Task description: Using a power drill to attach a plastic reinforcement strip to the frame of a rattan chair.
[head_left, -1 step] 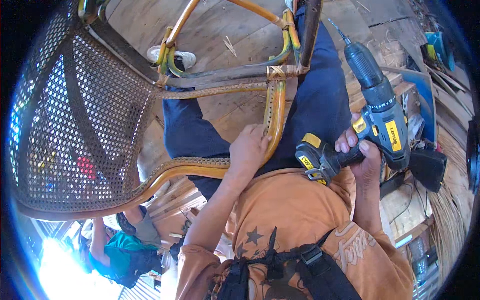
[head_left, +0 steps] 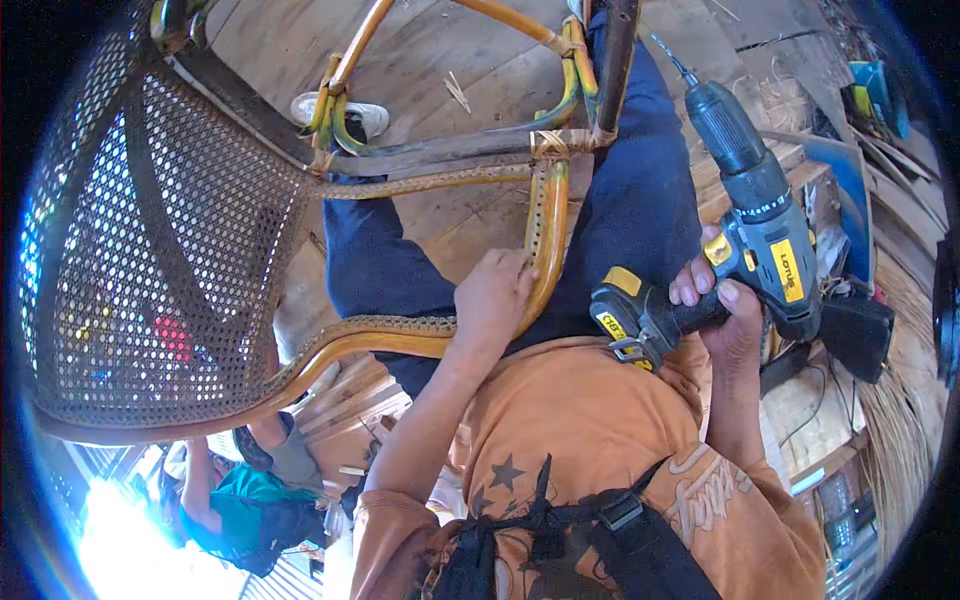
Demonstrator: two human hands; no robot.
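Note:
A rattan chair lies tipped across my lap, its woven cane panel (head_left: 170, 250) to the left. My left hand (head_left: 495, 300) grips the chair frame's curved rail (head_left: 548, 225), which has a row of small holes. A binding of cane strips (head_left: 550, 145) wraps the joint above it. My right hand (head_left: 725, 320) is closed on the handle of a grey, black and yellow cordless drill (head_left: 755, 215). The drill's bit (head_left: 668, 55) points up and to the left, apart from the chair frame. My legs in blue trousers (head_left: 640, 200) are under the chair.
Wooden floorboards (head_left: 440, 60) lie beyond the chair, with a white shoe (head_left: 340, 108) on them. A person in a teal top (head_left: 240, 505) sits at the lower left. A blue container (head_left: 850, 170), wooden pieces and bundles of cane strips (head_left: 905, 400) crowd the right side.

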